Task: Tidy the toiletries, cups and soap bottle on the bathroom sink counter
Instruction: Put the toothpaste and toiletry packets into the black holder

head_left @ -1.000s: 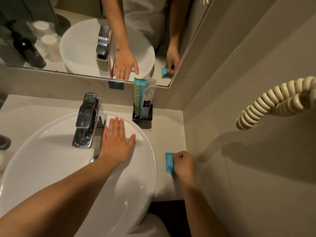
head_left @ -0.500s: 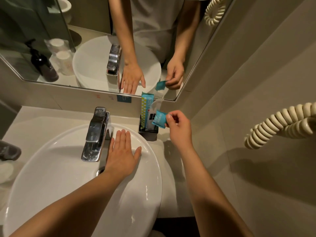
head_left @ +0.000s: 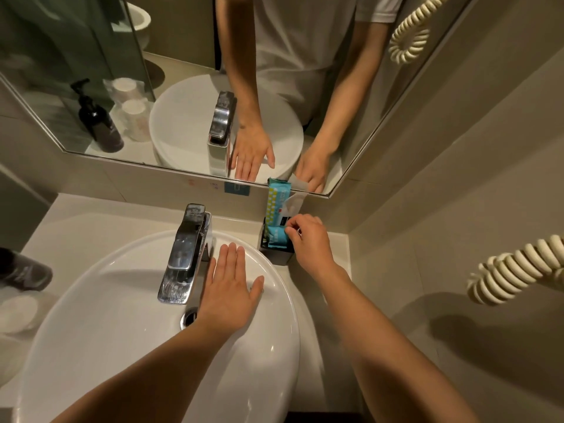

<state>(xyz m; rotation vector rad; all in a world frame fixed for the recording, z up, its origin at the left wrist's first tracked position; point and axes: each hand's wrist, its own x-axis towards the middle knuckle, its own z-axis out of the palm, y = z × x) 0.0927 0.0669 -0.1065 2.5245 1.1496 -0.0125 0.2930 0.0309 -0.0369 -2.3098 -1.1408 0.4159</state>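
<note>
Your right hand [head_left: 308, 239], right of centre in the frame, pinches the small blue sachet [head_left: 277, 236] between thumb and fingertips, the sachet sitting inside the black holder [head_left: 276, 253] in front of the taller dotted packet [head_left: 276, 203]. Your left hand [head_left: 230, 288] lies flat and spread, holding nothing, on the rim of the white basin [head_left: 122, 315] just beside the chrome tap [head_left: 186, 251]. At the far left edge, the dark soap bottle [head_left: 23, 271] stands above the wrapped cups [head_left: 16, 309] on the counter [head_left: 100, 215].
</note>
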